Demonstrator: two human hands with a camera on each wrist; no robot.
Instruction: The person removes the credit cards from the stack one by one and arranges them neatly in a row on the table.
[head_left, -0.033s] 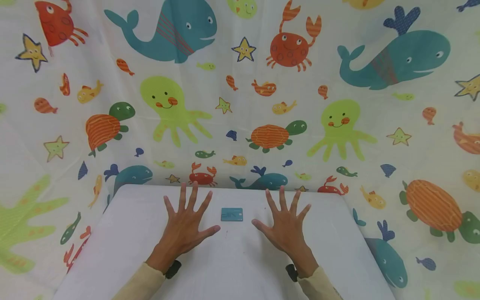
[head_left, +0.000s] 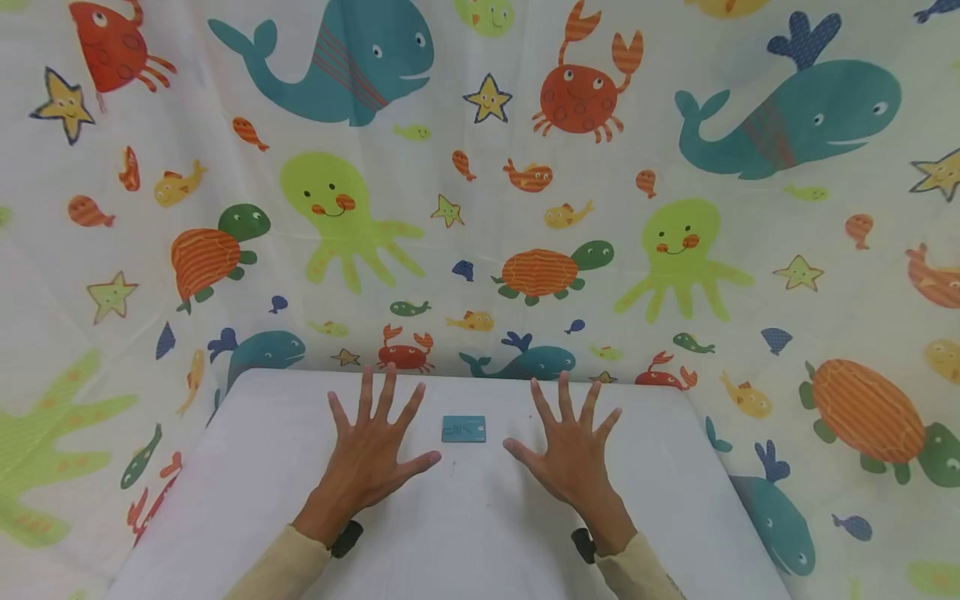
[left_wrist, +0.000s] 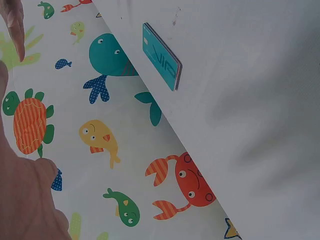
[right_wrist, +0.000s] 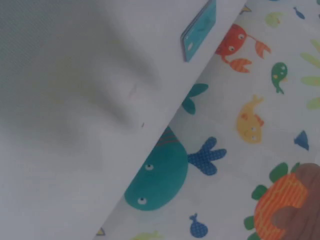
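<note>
Step in hand: I read this as a ready pose, ahead of any handling; the left grip (head_left: 370,458) and right grip (head_left: 573,457) flank the card (head_left: 463,428), which lies untouched.
Next move: in my judgement, acting on the card calls for one grip to come inward, thumb and fingertips meeting its edges; a thing that flat may need tipping up or sliding before it lifts.
Cloth (head_left: 487,233): white, printed with whales, crabs, turtles and octopuses, filling my head view behind and to both sides; I see nothing of the room past it.
Worktop (head_left: 472,533): pale and plain, its far edge up by the cloth; faint shadows fall across it.
Left grip: released, fingers spread, back upward, fingertips reaching to the far edge in my head view; I cannot tell whether it touches the worktop.
Right grip: released too, spread likewise, thumb pointing in toward the card; contact equally unclear.
Card: teal, flat on the worktop near the far edge, between the two thumbs, apart from both; "VIP" shows in my left wrist view, where its edge looks layered, so perhaps several are stacked.
Marks (right_wrist: 142,124): small reddish flecks on the worktop.
</note>
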